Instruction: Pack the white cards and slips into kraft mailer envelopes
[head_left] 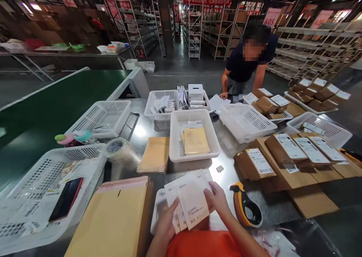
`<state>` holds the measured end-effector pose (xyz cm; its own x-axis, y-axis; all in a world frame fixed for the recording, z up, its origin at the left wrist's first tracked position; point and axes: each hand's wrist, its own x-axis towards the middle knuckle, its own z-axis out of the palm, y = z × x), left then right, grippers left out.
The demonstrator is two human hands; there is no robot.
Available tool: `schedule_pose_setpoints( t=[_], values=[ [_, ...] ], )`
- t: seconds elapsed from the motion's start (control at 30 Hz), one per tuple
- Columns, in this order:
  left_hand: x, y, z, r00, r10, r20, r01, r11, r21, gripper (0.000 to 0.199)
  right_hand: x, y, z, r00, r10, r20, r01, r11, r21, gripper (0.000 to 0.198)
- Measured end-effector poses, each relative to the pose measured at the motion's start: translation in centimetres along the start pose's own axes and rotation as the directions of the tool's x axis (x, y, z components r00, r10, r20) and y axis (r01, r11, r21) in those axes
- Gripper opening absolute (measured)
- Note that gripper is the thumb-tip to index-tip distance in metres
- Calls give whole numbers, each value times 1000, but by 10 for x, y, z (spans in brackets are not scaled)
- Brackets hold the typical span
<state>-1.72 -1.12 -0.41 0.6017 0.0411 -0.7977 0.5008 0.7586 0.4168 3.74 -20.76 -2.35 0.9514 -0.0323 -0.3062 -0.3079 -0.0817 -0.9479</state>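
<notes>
Hands meet low over the tabletop [226, 144]: left hand [165, 221] and right hand [217, 200] each closed in a grip on the edges of fanned white packets [189, 198], above a white tray [156, 211], just left of a tape cutter [246, 206]; kraft envelopes [113, 219] lie beside

packets [190, 200]: thin white paper, matt, in my hands
table [226, 144]: bare metal, smooth, glaring under the lamps
baskets [195, 134]: white perforated plastic
envelopes [113, 219]: yellow-brown paper, matt
tape dispenser [245, 205]: glossy yellow and black plastic
parcels [285, 147]: brown cardboard, white paper labels
</notes>
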Motion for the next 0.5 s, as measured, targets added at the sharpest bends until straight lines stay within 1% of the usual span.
schedule_pose_setpoints(
  t=[0.1,0.13,0.2,0.3,0.37,0.4,0.5],
  values=[
    [-4,-3,1,999,-5,44,5,1000,3,83,-9,2,8,998,55,-18,-55,998,-3,35],
    [-5,-3,1,998,-2,56,2,1000,0,84,-10,4,8,997,72,1,-72,997,-1,35],
    [-7,-4,1,998,2,66,-1,1000,-6,85,-11,8,6,991,107,78,-111,993,51,39],
    [-9,-4,-1,996,-60,73,62,998,-29,75,-11,9,0,967,163,197,-194,969,151,47],
    [-9,-2,-4,991,-101,85,106,993,-54,68,-11,4,-5,962,168,216,-208,962,176,48],
    [-8,0,-6,993,-97,69,101,993,-55,67,-11,1,-9,966,157,206,-196,962,188,50],
    [-3,3,-14,999,-33,-41,33,999,-16,65,-12,-7,-16,976,122,183,-169,947,272,61]
  ],
)
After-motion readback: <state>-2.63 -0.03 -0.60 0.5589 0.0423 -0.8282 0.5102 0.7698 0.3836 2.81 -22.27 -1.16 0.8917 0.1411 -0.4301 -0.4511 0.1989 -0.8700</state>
